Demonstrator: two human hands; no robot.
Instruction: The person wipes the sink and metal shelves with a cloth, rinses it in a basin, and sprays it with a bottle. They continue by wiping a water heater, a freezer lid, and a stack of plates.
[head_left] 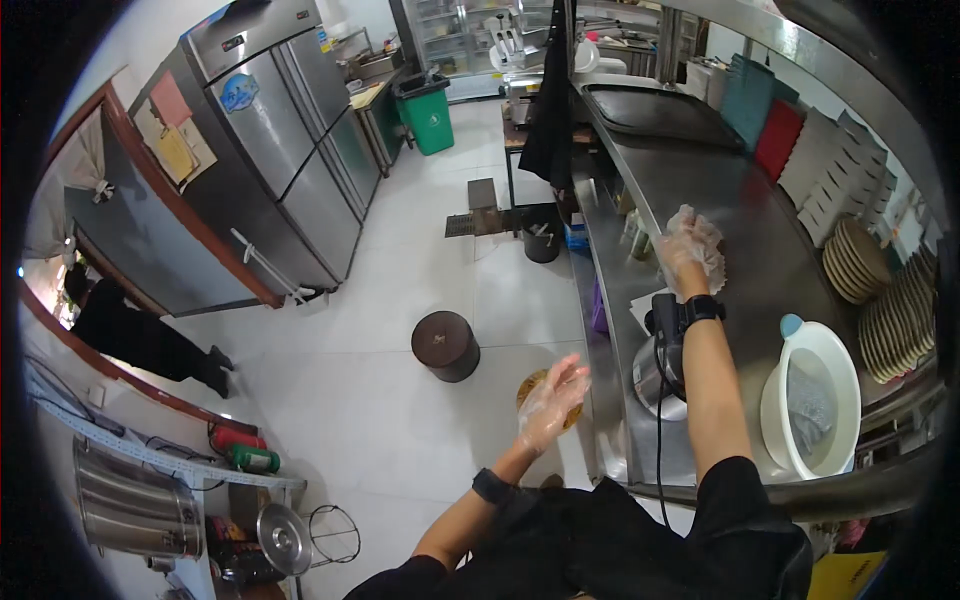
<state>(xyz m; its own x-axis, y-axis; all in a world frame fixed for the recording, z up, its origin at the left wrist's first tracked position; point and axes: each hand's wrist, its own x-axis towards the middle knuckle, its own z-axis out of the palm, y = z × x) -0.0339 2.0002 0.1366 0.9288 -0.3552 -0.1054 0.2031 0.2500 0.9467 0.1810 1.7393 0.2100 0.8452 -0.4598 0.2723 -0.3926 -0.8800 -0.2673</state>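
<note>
My left hand [553, 402], in a clear plastic glove, is held out over the floor beside the counter, its fingers extended and nothing in them. Over the steel counter [665, 165], my right hand [688, 245] wears a similar glove. Crumpled, whitish see-through material bunches around its fingers; whether this is loose glove or something held I cannot make out. Below my right wrist stands a steel appliance [650, 375] with a black top and cord, partly hidden by my forearm. A white basin [848, 400] with a clear plastic bag [808, 405] inside sits to the right of that arm.
Stacked brown plates [855, 262] and coloured boards [778, 140] line the counter's back. A black tray [660, 112] lies farther along. On the floor are a round brown stool [446, 346] and a green bin [428, 118]. A person in black [140, 335] is at the left doorway.
</note>
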